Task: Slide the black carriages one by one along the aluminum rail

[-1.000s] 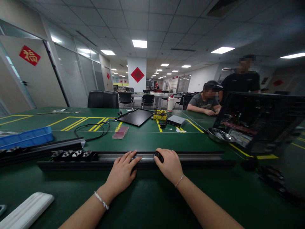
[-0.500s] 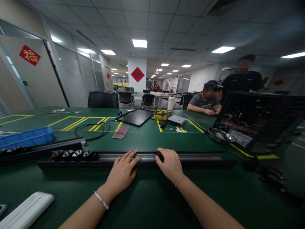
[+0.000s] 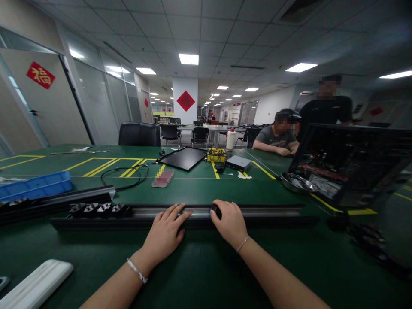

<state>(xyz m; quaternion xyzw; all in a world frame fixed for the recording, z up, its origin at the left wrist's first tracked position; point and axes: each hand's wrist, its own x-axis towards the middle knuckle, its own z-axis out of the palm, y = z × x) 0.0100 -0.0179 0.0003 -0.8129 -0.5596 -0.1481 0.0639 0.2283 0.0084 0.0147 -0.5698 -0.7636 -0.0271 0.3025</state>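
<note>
A long black metal channel (image 3: 273, 221) with a silvery inside lies crosswise in front of me on the green table. Several black socket modules (image 3: 104, 208) with pale metal parts sit in a row in its left end. My left hand (image 3: 165, 234) rests over the middle of the channel, fingers stretched out and holding nothing. A little to its right, my right hand (image 3: 230, 222) is closed on a small black block (image 3: 216, 210) at the channel. My fingers cover most of the block, so its full shape is hidden.
Behind the channel's left end are a blue bin (image 3: 38, 183) and another dark channel (image 3: 90, 196). A black cable (image 3: 141, 182), a dark flat panel (image 3: 183, 158) and a grey box (image 3: 238, 163) lie farther back. To the right stand a metal bowl (image 3: 294, 184) and an open computer case (image 3: 354, 163).
My right hand and the black block have shifted very slightly to the right. My left hand stays in place.
</note>
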